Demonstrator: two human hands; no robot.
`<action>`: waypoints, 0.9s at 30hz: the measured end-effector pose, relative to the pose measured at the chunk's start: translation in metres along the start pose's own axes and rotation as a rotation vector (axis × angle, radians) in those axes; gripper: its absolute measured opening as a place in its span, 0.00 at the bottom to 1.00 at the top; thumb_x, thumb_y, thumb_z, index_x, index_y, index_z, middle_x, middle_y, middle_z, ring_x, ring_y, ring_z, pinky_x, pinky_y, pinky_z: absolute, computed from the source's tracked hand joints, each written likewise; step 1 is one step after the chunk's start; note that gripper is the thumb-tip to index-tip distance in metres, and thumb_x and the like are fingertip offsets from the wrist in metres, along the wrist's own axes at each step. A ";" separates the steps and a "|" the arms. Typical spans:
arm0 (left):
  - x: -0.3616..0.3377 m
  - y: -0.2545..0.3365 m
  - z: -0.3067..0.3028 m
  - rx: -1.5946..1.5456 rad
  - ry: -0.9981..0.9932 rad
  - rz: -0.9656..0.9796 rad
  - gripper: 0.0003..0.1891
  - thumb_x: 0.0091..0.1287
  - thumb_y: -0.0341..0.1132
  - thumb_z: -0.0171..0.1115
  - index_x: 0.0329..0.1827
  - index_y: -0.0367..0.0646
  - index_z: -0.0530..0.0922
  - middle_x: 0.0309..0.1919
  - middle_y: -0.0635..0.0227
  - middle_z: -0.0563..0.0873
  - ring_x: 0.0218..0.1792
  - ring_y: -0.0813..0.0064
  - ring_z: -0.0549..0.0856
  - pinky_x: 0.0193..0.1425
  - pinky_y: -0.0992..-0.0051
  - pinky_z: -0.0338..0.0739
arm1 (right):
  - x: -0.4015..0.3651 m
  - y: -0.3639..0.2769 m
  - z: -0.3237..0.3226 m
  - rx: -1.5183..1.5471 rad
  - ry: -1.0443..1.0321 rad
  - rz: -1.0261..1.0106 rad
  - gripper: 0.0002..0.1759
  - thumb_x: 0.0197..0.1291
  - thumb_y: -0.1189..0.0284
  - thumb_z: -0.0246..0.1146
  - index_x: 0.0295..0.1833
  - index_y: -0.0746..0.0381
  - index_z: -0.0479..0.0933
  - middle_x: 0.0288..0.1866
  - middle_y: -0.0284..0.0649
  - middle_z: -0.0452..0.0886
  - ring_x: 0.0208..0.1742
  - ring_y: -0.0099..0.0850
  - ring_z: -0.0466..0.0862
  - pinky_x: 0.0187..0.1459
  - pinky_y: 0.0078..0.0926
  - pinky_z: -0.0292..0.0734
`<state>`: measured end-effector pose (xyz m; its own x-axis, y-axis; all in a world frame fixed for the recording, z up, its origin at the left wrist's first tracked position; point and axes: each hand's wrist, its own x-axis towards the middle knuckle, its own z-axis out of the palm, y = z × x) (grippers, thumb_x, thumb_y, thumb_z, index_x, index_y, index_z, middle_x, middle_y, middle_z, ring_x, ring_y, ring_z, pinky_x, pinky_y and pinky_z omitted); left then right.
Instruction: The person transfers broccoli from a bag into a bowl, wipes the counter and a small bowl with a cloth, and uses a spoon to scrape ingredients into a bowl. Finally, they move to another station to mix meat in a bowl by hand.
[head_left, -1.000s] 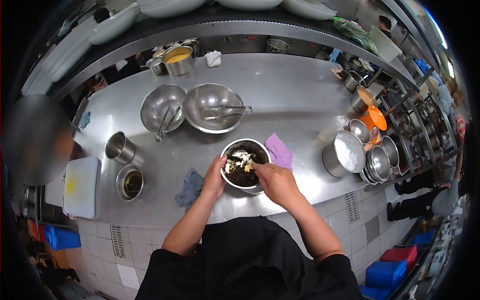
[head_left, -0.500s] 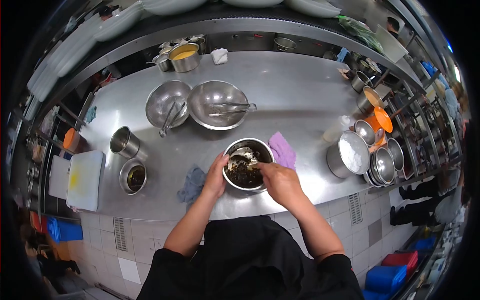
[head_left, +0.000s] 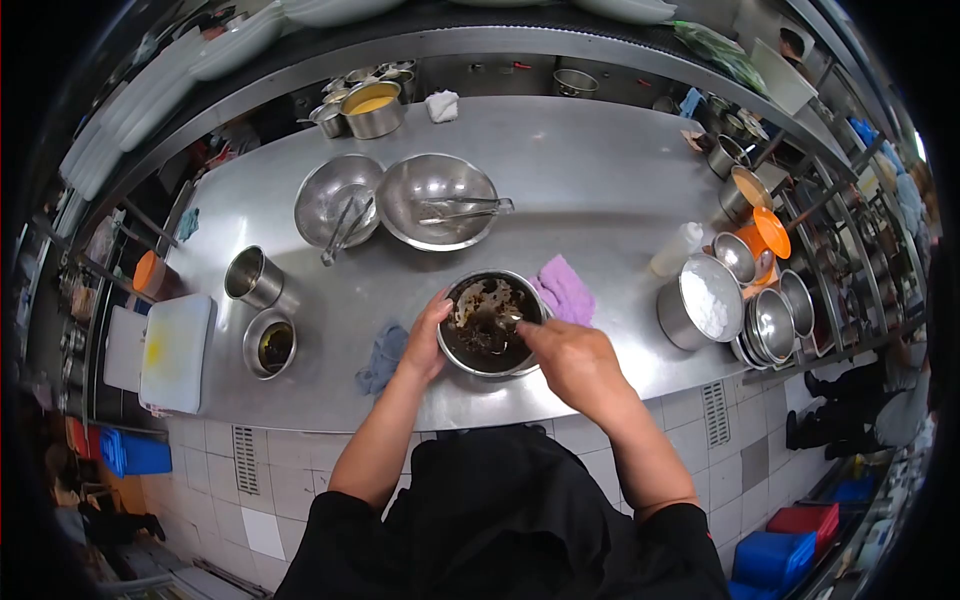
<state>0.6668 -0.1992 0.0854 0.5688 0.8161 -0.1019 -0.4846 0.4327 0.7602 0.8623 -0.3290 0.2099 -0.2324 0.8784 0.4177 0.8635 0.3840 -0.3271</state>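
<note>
A round steel bowl (head_left: pixel 489 370) with a dark brown mixture (head_left: pixel 485 325) stands near the front edge of the steel table (head_left: pixel 600 230). My left hand (head_left: pixel 427 335) grips the bowl's left wall. Over the right rim, my right hand (head_left: pixel 572 362) is closed on a utensil whose tip lies in the mixture; most of the utensil is hidden. Behind the bowl on the right lies a purple cloth (head_left: pixel 563 291), and a grey-blue cloth (head_left: pixel 383 360) lies to the left.
Two large bowls (head_left: pixel 435 202) with tongs are farther back. At left are a steel pot (head_left: pixel 254 277), a small bowl (head_left: pixel 269 344) and a cutting board (head_left: pixel 176 353). A pot of white powder (head_left: pixel 700 302), a bottle (head_left: pixel 677 249) and stacked bowls (head_left: pixel 771 326) stand right.
The utensil and my right hand have shifted within the bowl. The pale streaks in the mixture are now browner and more spread out. My left hand still holds the wall.
</note>
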 end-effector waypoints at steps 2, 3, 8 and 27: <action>-0.003 0.005 0.010 0.106 -0.006 0.049 0.31 0.67 0.43 0.56 0.70 0.37 0.66 0.61 0.60 0.78 0.62 0.69 0.76 0.68 0.70 0.68 | 0.005 0.002 -0.004 -0.069 0.076 0.133 0.17 0.54 0.78 0.60 0.51 0.64 0.80 0.30 0.43 0.79 0.31 0.42 0.83 0.32 0.39 0.77; -0.003 0.007 0.015 0.107 -0.007 0.046 0.31 0.67 0.43 0.56 0.70 0.37 0.66 0.61 0.60 0.78 0.62 0.69 0.76 0.68 0.70 0.68 | 0.004 0.005 0.000 -0.069 0.076 0.136 0.17 0.54 0.78 0.60 0.51 0.64 0.80 0.30 0.43 0.79 0.31 0.42 0.83 0.32 0.39 0.77; 0.003 0.012 0.022 0.344 0.059 0.116 0.27 0.68 0.44 0.57 0.66 0.37 0.71 0.57 0.62 0.80 0.59 0.73 0.77 0.65 0.73 0.68 | -0.009 0.017 0.022 0.003 0.034 0.100 0.19 0.52 0.78 0.63 0.51 0.63 0.81 0.30 0.42 0.78 0.31 0.42 0.82 0.32 0.38 0.78; 0.023 0.013 0.023 0.741 0.179 0.296 0.26 0.63 0.44 0.64 0.61 0.38 0.76 0.53 0.60 0.82 0.55 0.71 0.79 0.61 0.73 0.71 | -0.017 0.024 0.028 -0.127 -0.108 0.266 0.17 0.56 0.72 0.60 0.51 0.60 0.82 0.30 0.42 0.81 0.32 0.41 0.84 0.33 0.38 0.79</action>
<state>0.6891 -0.1837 0.1074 0.3410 0.9329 0.1163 0.0031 -0.1248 0.9922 0.8745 -0.3268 0.1713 -0.0311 0.9711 0.2368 0.9478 0.1039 -0.3014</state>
